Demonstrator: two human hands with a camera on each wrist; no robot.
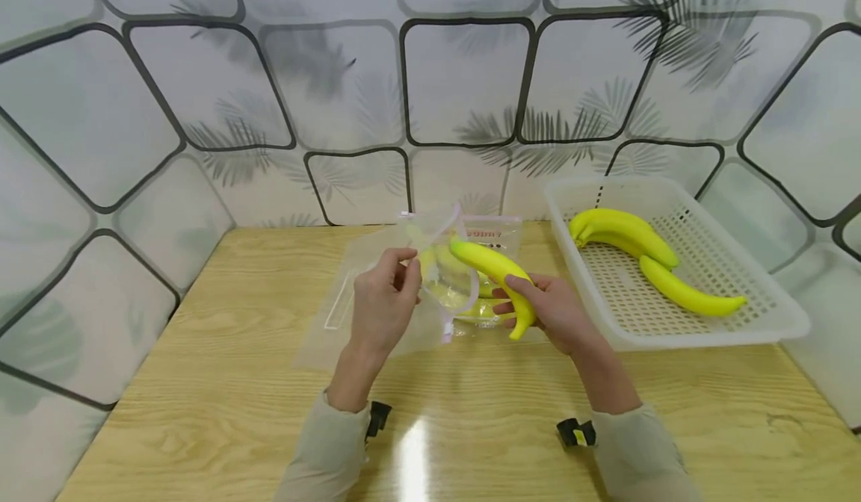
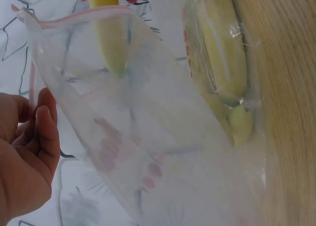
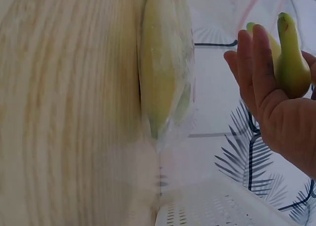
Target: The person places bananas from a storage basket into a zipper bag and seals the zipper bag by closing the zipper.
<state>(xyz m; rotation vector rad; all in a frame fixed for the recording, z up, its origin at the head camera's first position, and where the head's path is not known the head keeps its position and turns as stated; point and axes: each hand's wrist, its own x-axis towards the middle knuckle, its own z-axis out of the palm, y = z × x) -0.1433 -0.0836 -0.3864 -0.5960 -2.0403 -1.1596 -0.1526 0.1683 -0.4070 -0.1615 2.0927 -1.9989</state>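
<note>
In mid-view, curved yellow banana point(image 1: 499, 265) sits in R hand point(image 1: 557, 309), fingers clamped round it, tip nr mouth of translucent plastic zip bag point(image 2: 158, 112); L hand point(image 1: 385, 296) pinches edge w/ fingers. Best: hold mouth wide, feed tip straight in.

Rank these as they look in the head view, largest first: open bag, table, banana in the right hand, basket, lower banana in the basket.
1. Table
2. Basket
3. Open bag
4. Banana in the right hand and lower banana in the basket: too alike in size to rank.
</note>
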